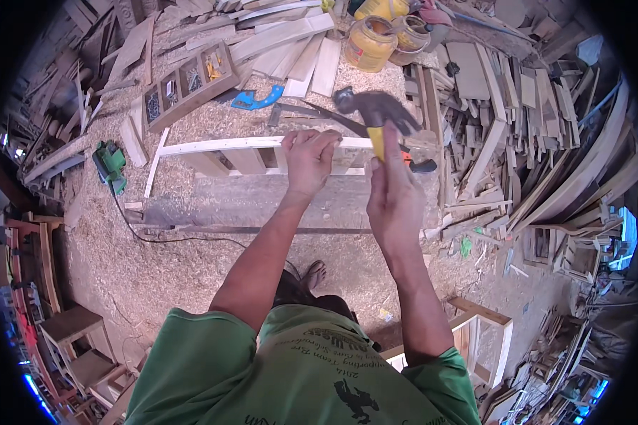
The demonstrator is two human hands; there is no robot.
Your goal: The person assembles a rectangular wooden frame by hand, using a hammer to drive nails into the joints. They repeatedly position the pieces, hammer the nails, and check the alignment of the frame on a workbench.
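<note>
My right hand [395,202] is closed around the yellow handle of a claw hammer [381,112], whose dark head is raised above the bench. My left hand [309,164] rests on a slatted wooden frame [241,146], fingers pinched together at its pale top rail. Whatever sits between those fingertips is too small to make out. Short slats run from the rail toward a second rail nearer me. Just beyond the frame lies a dark saw blade [308,112], partly behind the hammer. Beside my right hand shows an orange and black handle [420,164].
A divided wooden box [191,86] of small hardware lies at the far left, near a blue tool handle [257,98]. A green corded power tool [110,166] sits left. Yellow jars [370,46] stand at the back. Scrap wood [539,134] is heaped right; shavings cover the ground.
</note>
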